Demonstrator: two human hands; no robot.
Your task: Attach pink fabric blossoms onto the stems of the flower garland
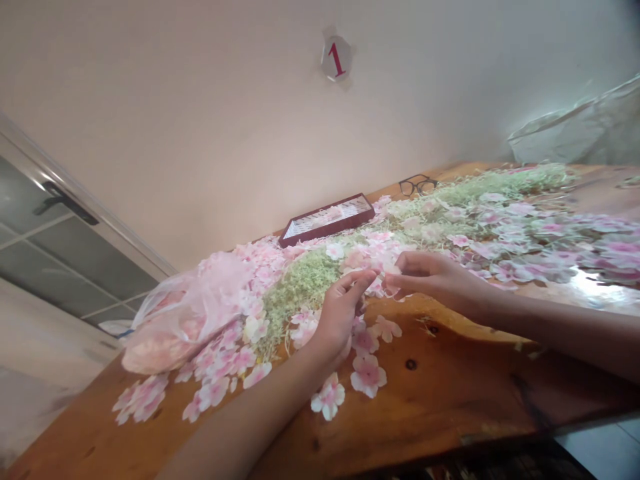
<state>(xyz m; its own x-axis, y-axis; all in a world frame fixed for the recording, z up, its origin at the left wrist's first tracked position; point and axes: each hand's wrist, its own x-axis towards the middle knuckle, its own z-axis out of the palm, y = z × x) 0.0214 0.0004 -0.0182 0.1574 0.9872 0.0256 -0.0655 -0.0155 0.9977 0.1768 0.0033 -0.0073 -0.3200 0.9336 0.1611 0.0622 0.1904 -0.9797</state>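
Observation:
My left hand point(336, 319) is closed in a pinch above the front of the flower pile. Whatever its thumb and finger hold is too small to make out. Facing it, my right hand point(434, 280) pinches a pale pink artificial flower point(391, 265) between thumb and fingers. The fingertips of both hands nearly meet. Loose pink-and-white fabric flowers point(369, 375) lie on the wooden table below my hands. Behind my left hand is a heap of thin green artificial stems point(304, 283).
A clear plastic bag point(175, 320) of pink flowers lies at the left. A dark-red-rimmed tray point(327, 220) and eyeglasses point(418, 185) sit near the wall. More green stems point(500, 185) and flowers spread rightward. A white sack point(565, 137) stands at the far right.

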